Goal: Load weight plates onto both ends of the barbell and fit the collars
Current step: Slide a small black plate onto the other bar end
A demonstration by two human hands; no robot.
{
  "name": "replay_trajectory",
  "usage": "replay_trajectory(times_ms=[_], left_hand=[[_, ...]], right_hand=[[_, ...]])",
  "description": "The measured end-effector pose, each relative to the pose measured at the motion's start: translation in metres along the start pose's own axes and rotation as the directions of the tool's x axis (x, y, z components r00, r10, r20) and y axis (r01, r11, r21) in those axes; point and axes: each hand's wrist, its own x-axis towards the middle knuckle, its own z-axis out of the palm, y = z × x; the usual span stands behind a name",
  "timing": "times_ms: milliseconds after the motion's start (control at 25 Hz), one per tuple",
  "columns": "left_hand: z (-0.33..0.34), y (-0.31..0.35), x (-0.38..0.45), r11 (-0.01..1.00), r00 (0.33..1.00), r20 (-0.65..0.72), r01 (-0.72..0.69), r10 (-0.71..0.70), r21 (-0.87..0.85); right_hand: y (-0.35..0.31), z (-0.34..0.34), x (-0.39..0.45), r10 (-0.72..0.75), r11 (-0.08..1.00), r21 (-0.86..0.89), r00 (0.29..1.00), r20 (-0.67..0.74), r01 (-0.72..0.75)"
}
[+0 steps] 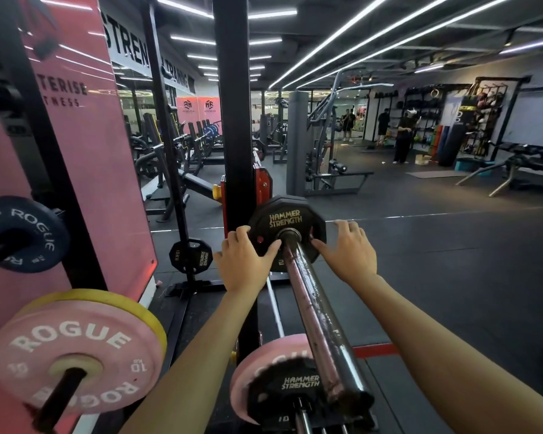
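A black Hammer Strength plate [284, 219] sits far up the barbell sleeve [314, 311], which runs from the lower middle toward the rack upright. My left hand [243, 261] holds the plate's left edge, its thumb lying across the face near the hub. On the right edge rests my right hand [348, 252], fingers over the rim and thumb pointing at the sleeve. The sleeve's near end [347, 397] is bare, and no collar is in view.
A black rack upright [232, 120] stands just behind the plate. Pink Rogue plates [72, 349] and a dark Rogue plate [29, 236] hang on storage pegs at left. A pink and a black plate [282, 380] sit on a low peg. Several people stand far off.
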Motion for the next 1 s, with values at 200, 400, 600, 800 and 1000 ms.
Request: replay_trajectory(times_ms=[200, 400, 600, 800, 1000], left_hand=[[-0.035, 0.021, -0.051, 0.999, 1.0, 0.016, 0.019, -0.018, -0.049], [-0.076, 0.038, -0.119, 0.994, 0.996, 0.024, 0.083, -0.082, -0.074], [-0.114, 0.05, -0.18, 0.991, 0.994, 0.017, 0.11, -0.109, -0.077], [-0.153, 0.062, -0.207, 0.983, 0.994, 0.014, 0.112, -0.111, -0.149], [-0.187, 0.067, -0.227, 0.963, 0.997, -0.003, 0.079, -0.083, -0.257]], right_hand=[[0.011, -0.04, -0.044, -0.035, 0.997, 0.065, 0.999, 0.001, 0.035], [0.023, -0.084, -0.101, -0.087, 0.99, 0.111, 0.996, -0.008, 0.087], [0.027, -0.12, -0.153, -0.093, 0.982, 0.166, 0.996, 0.01, 0.09], [0.021, -0.149, -0.193, -0.065, 0.979, 0.193, 0.998, -0.006, 0.065], [0.012, -0.173, -0.232, -0.038, 0.973, 0.226, 0.999, -0.021, 0.041]])
